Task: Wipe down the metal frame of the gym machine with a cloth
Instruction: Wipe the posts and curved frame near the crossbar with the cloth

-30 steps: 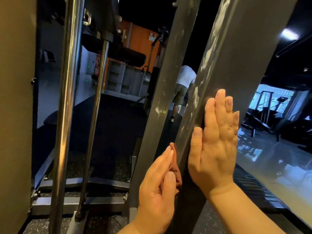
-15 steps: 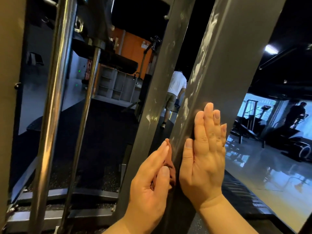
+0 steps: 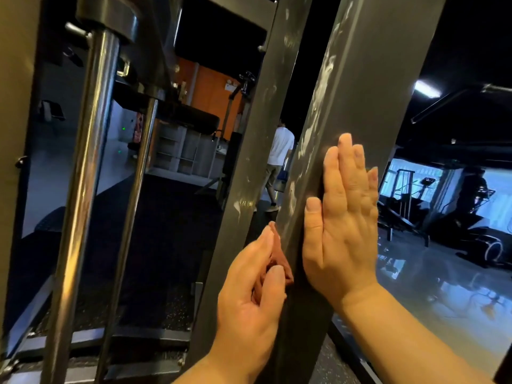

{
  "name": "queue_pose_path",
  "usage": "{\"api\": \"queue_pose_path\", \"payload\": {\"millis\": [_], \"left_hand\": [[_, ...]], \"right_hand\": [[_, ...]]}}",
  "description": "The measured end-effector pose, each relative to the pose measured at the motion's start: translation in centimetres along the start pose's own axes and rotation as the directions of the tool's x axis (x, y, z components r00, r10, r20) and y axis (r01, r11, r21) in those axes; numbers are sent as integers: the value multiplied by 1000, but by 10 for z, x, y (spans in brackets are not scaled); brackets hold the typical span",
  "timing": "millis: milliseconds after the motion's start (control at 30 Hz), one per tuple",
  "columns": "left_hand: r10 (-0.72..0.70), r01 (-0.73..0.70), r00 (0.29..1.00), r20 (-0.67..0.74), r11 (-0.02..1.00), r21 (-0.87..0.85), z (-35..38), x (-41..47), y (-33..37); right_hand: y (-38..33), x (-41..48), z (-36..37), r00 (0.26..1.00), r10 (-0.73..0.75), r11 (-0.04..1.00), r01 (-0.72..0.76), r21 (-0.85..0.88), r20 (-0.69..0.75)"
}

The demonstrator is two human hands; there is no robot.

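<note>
The frame post (image 3: 360,106) is the biggest thing here, a broad grey upright whose long axis climbs from bottom centre toward the top right, leaning slightly. A second post (image 3: 257,162) stands just beside it on the left, with a dark gap between the 2. Pale smears (image 3: 318,128) run up the near post's left edge, above both hands, so the stroke likely has to follow that axis upward.

The right hand (image 3: 343,225) lies flat on the post's front face, wrist low, fingers (image 3: 346,162) straight, close together and pointing up the post. It holds nothing and seems only to brace.

The left hand (image 3: 249,309) sits lower and to the left, at the gap, and is the 1 that does the wiping. Its fingers and thumb (image 3: 273,286) are curled onto the cloth (image 3: 279,256), a small reddish bunch pressed against the post's left edge.
</note>
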State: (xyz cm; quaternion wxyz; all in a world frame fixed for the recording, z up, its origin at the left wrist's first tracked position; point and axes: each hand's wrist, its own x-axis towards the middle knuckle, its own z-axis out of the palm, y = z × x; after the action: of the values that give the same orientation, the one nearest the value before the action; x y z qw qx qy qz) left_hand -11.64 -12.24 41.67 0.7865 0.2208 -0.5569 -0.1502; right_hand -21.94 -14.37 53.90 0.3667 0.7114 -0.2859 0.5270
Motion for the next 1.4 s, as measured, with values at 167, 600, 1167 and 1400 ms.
{"api": "queue_pose_path", "payload": {"millis": [167, 600, 1167, 1400], "left_hand": [[-116, 116, 986, -122, 993, -10, 1, 1, 6], [-82, 80, 996, -47, 996, -35, 10, 20, 17], [63, -62, 998, -6, 998, 32, 17, 47, 32], [-28, 40, 997, 71, 986, -164, 21, 99, 50]], "right_hand": [[2, -1, 0, 1000, 0, 1000, 0, 4, -6], [2, -4, 1, 1000, -17, 999, 18, 43, -24], [-2, 1, -5, 999, 37, 997, -35, 75, -31], [-13, 70, 1, 992, 112, 989, -106, 101, -53]]}}
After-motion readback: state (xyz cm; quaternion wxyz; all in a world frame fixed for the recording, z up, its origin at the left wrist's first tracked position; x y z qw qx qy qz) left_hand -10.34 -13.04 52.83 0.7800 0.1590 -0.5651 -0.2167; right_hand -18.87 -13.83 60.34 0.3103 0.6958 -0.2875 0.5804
